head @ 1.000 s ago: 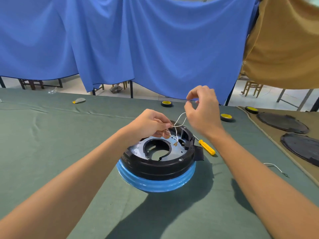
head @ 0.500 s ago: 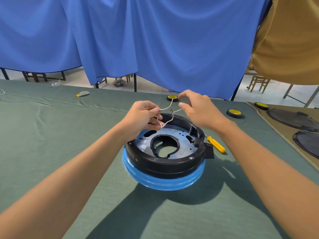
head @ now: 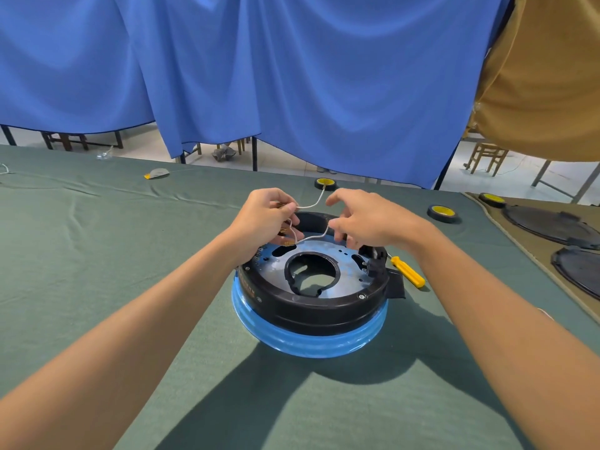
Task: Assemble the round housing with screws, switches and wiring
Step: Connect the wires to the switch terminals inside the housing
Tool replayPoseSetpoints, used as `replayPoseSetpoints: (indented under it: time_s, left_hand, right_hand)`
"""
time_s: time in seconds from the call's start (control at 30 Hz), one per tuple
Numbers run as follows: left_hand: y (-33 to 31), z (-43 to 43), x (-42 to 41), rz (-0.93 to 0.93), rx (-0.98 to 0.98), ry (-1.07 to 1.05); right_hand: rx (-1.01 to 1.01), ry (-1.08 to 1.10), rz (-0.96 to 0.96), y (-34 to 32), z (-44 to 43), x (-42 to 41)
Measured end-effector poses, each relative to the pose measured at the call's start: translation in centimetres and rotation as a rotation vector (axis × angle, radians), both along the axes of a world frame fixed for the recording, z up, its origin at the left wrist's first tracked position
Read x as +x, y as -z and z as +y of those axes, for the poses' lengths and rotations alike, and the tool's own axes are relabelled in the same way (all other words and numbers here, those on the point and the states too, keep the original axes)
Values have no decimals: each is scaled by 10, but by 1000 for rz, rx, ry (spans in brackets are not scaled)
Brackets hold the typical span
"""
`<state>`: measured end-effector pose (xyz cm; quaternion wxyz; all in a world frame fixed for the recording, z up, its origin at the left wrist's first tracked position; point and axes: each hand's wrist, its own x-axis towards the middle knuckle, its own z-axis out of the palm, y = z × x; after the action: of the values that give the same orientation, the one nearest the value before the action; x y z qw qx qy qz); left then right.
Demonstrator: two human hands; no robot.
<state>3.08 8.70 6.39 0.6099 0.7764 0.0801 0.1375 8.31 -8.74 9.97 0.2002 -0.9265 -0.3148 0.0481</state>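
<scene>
You're pinching the thin white wires (head: 310, 237) in your left hand (head: 264, 219), your right hand (head: 368, 222) nipping one strand close by, both hovering over the far rim of the round black plastic housing (head: 311, 306) sitting on the green cloth-covered table (head: 97, 271).

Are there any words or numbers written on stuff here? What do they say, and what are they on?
No text here is clear enough to quote.
Orange print on the left wall of the black round housing: too small and blurred to read.
Round mark beside it: too small to make out.
Yellow screwdriver and tape rolls: no writing shows.
</scene>
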Motion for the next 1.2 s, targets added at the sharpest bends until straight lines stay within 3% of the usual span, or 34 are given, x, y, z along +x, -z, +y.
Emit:
replayPoseSetpoints:
  time_s: [0.17, 0.37, 0.43, 0.53, 0.63, 0.77, 0.83, 0.97, 1.03, 1.2]
  left_hand:
    - [-2, 0, -3, 45, 15, 16]
    - [-5, 5, -4, 43, 4, 41]
    - [-6, 6, -4, 29, 4, 66]
    - [-8, 5, -4, 20, -9, 122]
    - [-9, 2, -4, -6, -79, 158]
    - [-4, -1, -3, 6, -111, 127]
    - [-1, 1, -2, 20, -48, 87]
    - [4, 17, 4, -75, 301, -195]
    - [7, 29, 5, -52, 287, -277]
    - [31, 37, 4, 131, 251, -166]
  right_hand:
    - [253, 72, -221, 2, 2, 5]
    - [533, 104, -315, -11, 0, 4]
    - [481, 45, -377, -15, 0, 0]
    - [220, -109, -470, -15, 6, -9]
    - [67, -151, -365, -10, 15, -16]
    - [152, -82, -157, 4, 25, -23]
    - [198, -50, -129, 12, 30, -23]
    - [242, 4, -57, 23, 34, -20]
    - [224, 28, -24, 28, 37, -18]
    - [120, 43, 169, 35, 54, -14]
